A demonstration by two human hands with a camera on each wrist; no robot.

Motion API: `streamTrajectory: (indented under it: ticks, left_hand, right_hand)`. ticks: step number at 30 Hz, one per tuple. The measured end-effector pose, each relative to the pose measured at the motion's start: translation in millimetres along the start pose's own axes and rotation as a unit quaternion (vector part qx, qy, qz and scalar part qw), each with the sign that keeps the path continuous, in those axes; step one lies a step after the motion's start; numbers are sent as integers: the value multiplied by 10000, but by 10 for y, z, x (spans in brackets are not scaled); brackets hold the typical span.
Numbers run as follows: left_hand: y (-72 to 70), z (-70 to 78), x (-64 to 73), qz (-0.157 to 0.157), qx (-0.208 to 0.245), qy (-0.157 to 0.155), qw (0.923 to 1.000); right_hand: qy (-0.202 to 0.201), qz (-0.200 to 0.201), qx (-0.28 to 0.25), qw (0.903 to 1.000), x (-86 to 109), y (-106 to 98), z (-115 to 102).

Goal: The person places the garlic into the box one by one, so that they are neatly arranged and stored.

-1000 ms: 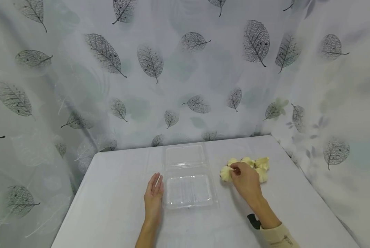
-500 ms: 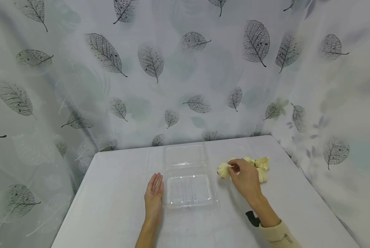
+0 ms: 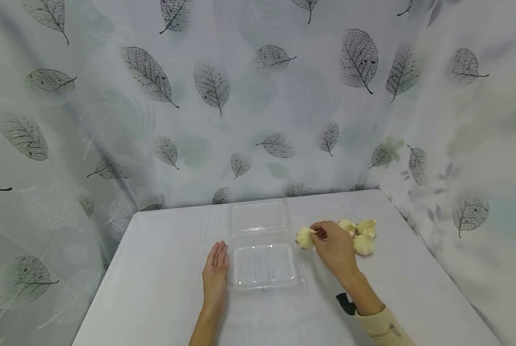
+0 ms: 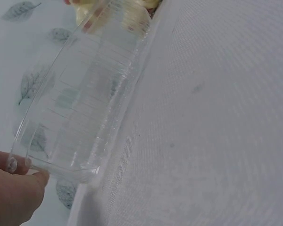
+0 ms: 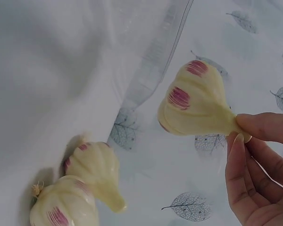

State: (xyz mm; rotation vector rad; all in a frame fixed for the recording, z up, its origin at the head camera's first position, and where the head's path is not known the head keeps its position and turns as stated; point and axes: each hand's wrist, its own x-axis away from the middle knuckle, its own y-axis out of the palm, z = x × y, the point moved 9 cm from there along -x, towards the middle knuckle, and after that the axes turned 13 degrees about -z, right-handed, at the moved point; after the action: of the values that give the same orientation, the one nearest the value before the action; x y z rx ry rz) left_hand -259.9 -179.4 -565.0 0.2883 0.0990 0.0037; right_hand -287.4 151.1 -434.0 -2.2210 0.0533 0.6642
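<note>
My right hand (image 3: pixel 336 247) pinches a garlic bulb (image 3: pixel 304 238) by its neck between thumb and fingertips. In the right wrist view this pale yellow garlic bulb (image 5: pixel 193 101), with purple-red patches, hangs clear of the table, its rounded end away from the fingers. The hand is just right of a clear plastic clamshell box (image 3: pixel 264 264), which lies with its lid (image 3: pixel 258 216) folded back. My left hand (image 3: pixel 215 276) stands along the box's left side, fingers straight. In the left wrist view its fingertips (image 4: pixel 19 165) touch the box's rim at a corner.
Several more garlic bulbs (image 3: pixel 363 244) lie grouped on the right of the white-covered table (image 3: pixel 162 269), partly behind the right hand. A leaf-printed curtain (image 3: pixel 240 105) hangs behind and at both sides. A dark strap (image 3: pixel 346 303) shows by the right wrist.
My right hand has moved left with the pinched garlic bulb, away from the group and closer to the box. The left hand and the box have stayed in place.
</note>
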Motion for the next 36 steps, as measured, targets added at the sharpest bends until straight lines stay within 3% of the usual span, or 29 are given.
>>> streamTrajectory:
  ticks: [11, 36]
  left_hand:
    - [5, 8, -4, -79, 83, 46, 9999]
    - [25, 27, 4, -104, 175, 101, 9997]
  right_hand:
    - [-290, -42, -143, 9995, -42, 132, -132]
    - [-288, -515, -269, 9979, -107, 494, -307]
